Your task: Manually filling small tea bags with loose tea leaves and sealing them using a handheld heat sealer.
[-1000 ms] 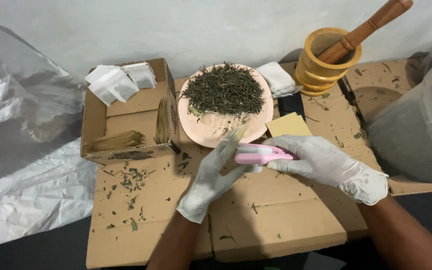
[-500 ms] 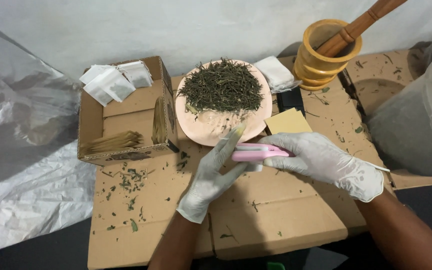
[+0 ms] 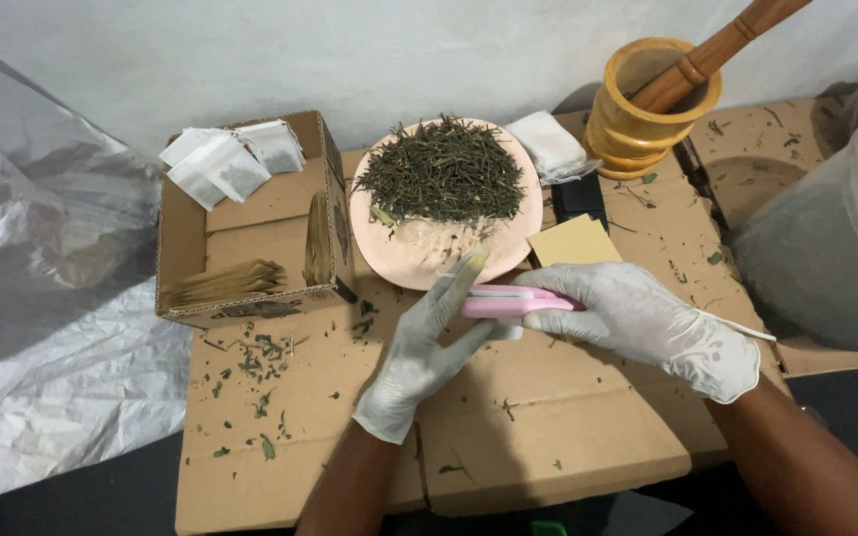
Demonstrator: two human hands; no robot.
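Note:
Both my hands wear white gloves. My right hand (image 3: 647, 323) grips a pink hand-held tool (image 3: 508, 301), held level over the cardboard surface (image 3: 548, 427). My left hand (image 3: 424, 352) reaches up to the tool's left end, fingers pinched around something small and pale that is mostly hidden. Just beyond the hands sits a pink plate (image 3: 419, 253) with a heap of dried green leaves (image 3: 441, 171) on its far half.
An open cardboard box (image 3: 183, 238) at the left holds small white sachets (image 3: 230, 159). A wooden mortar with pestle (image 3: 652, 99) stands at the back right, a translucent tub (image 3: 826, 238) at the far right. Plastic sheeting (image 3: 42, 298) lies left. Leaf crumbs (image 3: 255, 362) litter the cardboard.
The hands stay together at the pink tool, almost unmoved. The view has shifted slightly.

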